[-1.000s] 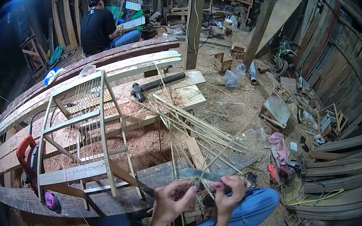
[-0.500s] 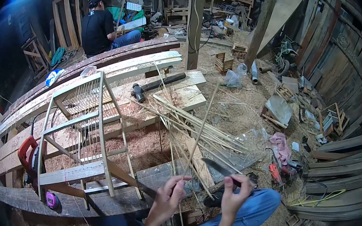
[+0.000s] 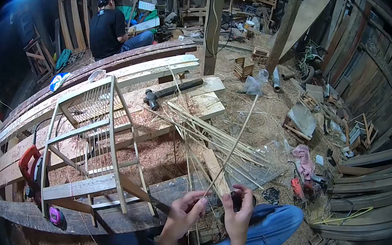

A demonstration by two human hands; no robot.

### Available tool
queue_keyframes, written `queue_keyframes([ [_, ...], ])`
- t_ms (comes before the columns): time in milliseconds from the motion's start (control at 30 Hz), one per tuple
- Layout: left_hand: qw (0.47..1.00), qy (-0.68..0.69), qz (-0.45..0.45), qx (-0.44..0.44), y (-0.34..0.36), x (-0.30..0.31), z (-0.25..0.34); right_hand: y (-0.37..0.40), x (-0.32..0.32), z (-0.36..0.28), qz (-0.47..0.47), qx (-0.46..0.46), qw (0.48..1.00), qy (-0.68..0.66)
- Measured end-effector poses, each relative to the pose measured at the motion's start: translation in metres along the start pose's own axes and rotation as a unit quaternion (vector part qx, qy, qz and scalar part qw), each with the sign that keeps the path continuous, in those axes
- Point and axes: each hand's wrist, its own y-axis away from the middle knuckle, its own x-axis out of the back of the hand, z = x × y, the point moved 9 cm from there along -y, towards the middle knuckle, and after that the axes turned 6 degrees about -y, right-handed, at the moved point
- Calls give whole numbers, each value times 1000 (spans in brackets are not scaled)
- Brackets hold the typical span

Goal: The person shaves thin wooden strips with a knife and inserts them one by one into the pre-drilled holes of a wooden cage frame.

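Seemingly partway along: the slatted wooden frame (image 3: 92, 110) at left already carries thin rods, while a heap of loose strips (image 3: 204, 131) lies beyond the hands. The left hand (image 3: 184, 214) has its grip pinched on one bamboo strip (image 3: 232, 143), held over the lap. Its long axis points up and slightly rightward, away from the person. The right hand (image 3: 238, 217) has its grip closed round a dark handle (image 3: 236, 200).

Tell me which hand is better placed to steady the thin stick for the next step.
Left, probably. The left hand pinches the thin stick at its lower end; the right hand is closed on a dark handle beside it, so it is not free.
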Motion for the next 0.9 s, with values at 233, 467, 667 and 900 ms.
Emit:
queue_keyframes([
  [233,996,69,-38,28,-1,-3,-12,5,-15,6,-27,26,999,-20],
  [467,995,94,-5,33,0,5,-17,3,-12,21,-82,-38,994,-55],
  [667,995,90,23,41,3,8,-23,5,-17,14,-115,9,993,31],
  [900,998,52,19,4,2,10,-21,9,-25,-10,-111,119,984,73],
])
